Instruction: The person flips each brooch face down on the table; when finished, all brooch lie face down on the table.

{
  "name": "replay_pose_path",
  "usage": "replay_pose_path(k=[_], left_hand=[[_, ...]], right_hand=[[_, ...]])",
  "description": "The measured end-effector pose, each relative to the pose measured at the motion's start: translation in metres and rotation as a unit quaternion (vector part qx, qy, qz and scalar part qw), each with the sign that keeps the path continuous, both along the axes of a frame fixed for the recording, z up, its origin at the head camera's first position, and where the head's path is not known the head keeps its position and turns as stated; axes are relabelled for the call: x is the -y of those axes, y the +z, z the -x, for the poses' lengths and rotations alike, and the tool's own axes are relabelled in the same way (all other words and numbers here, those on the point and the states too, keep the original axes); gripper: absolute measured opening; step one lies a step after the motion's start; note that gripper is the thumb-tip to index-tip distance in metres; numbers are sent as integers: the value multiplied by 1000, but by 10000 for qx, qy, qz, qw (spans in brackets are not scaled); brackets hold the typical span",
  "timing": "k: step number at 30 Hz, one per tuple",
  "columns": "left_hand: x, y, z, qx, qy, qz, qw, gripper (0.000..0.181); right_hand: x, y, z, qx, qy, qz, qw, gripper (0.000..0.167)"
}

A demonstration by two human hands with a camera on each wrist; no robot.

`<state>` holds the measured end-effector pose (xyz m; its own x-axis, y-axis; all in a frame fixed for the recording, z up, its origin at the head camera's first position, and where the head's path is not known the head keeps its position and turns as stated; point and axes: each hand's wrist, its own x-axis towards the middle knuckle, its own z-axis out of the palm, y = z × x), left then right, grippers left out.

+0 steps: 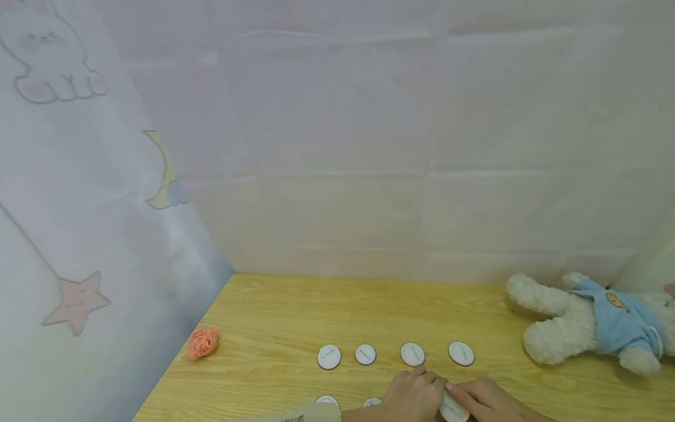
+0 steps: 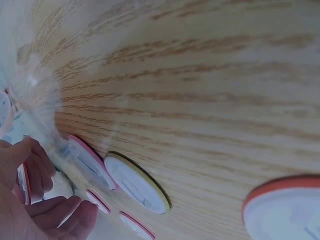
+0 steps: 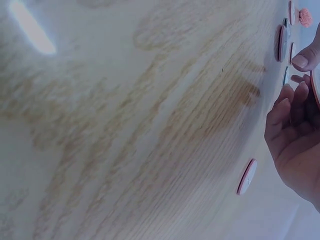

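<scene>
Low in the head view, both hands meet at a white-backed button badge (image 1: 454, 408) with its pin side showing. My right hand (image 1: 485, 398) grips it from the right, with the thumb lying along its face. My left hand (image 1: 415, 396) holds its left side with bent fingers that partly cover it. The held badge (image 3: 316, 82) is cut off by the edge of the right wrist view, beside the curled fingers of a hand (image 3: 295, 130). In the left wrist view, its red rim (image 2: 26, 184) shows between the fingers of a hand (image 2: 35, 165).
Several badges lie pin side up on the wooden table (image 1: 274, 316), including a far row with a left badge (image 1: 329, 356) and a right badge (image 1: 461, 353). A coral crocheted or yarn piece (image 1: 203, 342) sits left. A white plush toy (image 1: 566, 328) in blue lies right.
</scene>
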<state>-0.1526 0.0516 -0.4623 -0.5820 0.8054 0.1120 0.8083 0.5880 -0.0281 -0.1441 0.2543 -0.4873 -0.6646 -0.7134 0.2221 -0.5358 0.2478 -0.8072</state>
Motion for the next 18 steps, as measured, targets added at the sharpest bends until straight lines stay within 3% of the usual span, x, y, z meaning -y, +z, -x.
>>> replay_pose_path(k=[7, 10, 14, 18], left_hand=[[-1, 1, -3, 104, 213, 32, 9997, 52], [0, 0, -3, -175, 182, -178, 9995, 57], [3, -1, -2, -681, -73, -552, 9961, 60], [4, 0, -1, -731, -235, -608, 9952, 50]], right_hand=[[0, 0, 0, 78, -127, -19, 9999, 42], [0, 3, -2, 190, -229, 28, 9996, 44], [-1, 6, -2, 95, -328, 25, 9994, 46], [-2, 12, -4, 107, -472, -275, 9984, 35]])
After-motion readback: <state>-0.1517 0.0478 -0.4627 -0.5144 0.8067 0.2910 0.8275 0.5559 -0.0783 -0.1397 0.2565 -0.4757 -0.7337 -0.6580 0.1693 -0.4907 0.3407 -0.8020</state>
